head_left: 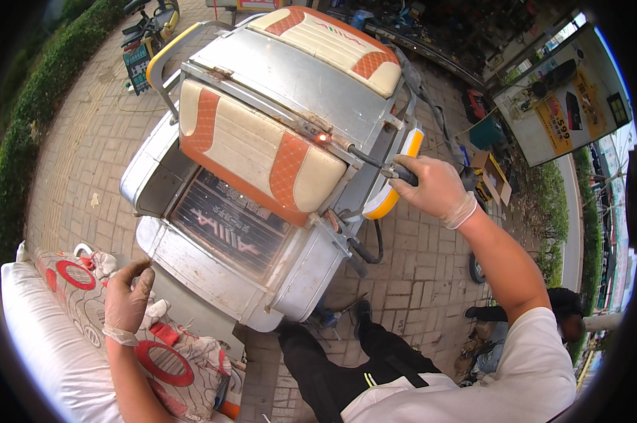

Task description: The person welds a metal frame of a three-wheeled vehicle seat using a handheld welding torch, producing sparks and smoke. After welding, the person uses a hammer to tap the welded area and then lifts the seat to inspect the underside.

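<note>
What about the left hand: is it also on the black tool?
No, only the right hand grips the black tool; the left hand is well away from it.

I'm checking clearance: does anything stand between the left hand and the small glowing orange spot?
Yes: in this view, the nearer cream-and-orange padded cushion crosses the line from the left hand to the glowing spot.

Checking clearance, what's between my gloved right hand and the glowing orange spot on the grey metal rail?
The head view shows a slim black torch neck ending in a metal nozzle.
</note>
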A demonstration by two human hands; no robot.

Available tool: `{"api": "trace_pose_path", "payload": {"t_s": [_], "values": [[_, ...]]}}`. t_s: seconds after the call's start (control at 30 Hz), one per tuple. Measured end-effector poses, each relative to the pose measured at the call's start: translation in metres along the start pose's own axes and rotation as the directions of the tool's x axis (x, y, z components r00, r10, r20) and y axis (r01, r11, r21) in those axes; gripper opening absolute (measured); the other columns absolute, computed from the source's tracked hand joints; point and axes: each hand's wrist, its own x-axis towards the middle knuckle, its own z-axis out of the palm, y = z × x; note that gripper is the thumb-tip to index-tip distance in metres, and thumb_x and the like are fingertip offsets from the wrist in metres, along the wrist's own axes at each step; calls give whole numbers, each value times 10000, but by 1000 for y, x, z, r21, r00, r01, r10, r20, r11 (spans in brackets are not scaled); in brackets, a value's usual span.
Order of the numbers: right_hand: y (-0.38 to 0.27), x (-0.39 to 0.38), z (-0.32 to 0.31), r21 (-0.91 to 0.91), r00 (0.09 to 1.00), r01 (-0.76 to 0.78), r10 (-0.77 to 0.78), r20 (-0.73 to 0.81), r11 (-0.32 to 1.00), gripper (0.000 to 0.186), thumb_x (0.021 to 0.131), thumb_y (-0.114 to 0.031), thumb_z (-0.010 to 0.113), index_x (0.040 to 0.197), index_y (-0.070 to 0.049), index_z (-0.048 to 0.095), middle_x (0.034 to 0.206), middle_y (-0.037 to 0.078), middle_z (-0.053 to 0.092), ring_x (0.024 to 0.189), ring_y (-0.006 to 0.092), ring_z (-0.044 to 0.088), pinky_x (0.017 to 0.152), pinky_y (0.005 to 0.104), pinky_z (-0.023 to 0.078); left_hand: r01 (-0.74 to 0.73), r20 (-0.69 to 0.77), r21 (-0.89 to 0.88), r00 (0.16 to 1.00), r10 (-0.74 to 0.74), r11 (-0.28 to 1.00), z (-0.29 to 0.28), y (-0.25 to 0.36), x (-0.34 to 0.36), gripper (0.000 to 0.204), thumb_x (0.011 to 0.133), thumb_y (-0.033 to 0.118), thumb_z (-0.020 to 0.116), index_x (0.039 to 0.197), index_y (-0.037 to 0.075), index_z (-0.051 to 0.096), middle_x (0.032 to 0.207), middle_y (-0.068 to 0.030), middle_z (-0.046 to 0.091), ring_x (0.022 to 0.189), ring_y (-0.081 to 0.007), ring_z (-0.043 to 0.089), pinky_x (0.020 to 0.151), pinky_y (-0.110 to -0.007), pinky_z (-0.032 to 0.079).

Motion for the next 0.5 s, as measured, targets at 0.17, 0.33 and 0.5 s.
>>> {"api": "trace_pose_path", "payload": {"t_s": [0.17,0.33,0.5], "values": [[2,-1,1,-29,999,44,-43,22,999,330,883,-329,740,1119,-99,729,878,163,738,837,361,722,736,464,581,-2,0,-20,1000,2,1000,0,-2,1,392,987,237,700,1264,-41,701,1191,-183,750,1130,-246,697,1025,-356,497],[-3,2,7,-21,999,45,-45,32,999,343,879,-324,745,1123,-84,727,880,163,739,839,364,721,738,462,581,-12,2,-19,1000,12,1000,0,-3,1,394,987,237,700,1268,-41,699,1202,-186,747,1133,-247,697,1026,-353,496],[-7,8,9,-10,999,17,-16,47,1000,406,862,-310,767,1171,-49,733,935,201,747,860,378,726,774,446,586,-4,1,-23,1000,4,1000,0,-4,0,406,986,249,703,1269,-42,698,1201,-187,747,1137,-251,696,1033,-362,492]]}}
